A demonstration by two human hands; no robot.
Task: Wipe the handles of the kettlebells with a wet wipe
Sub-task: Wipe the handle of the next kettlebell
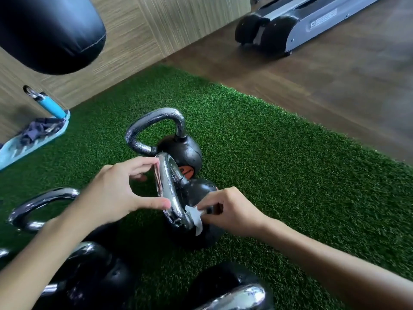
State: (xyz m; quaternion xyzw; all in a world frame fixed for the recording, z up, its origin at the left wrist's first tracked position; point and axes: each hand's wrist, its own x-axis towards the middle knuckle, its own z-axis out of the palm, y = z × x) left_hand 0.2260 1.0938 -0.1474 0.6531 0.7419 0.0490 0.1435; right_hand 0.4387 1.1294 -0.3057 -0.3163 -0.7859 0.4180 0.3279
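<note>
Several black kettlebells with chrome handles stand on green turf. The middle kettlebell has its chrome handle between my hands. My left hand holds that handle, forefinger at its top and thumb near its lower bend. My right hand pinches a white wet wipe against the lower end of the same handle. Behind it stands another kettlebell with a tall chrome handle. More kettlebells sit at the lower left and bottom.
A black punching bag hangs at the upper left. A light-blue stepper with a blue tube lies on the left by the wooden wall. A treadmill base stands on the wooden floor at the upper right.
</note>
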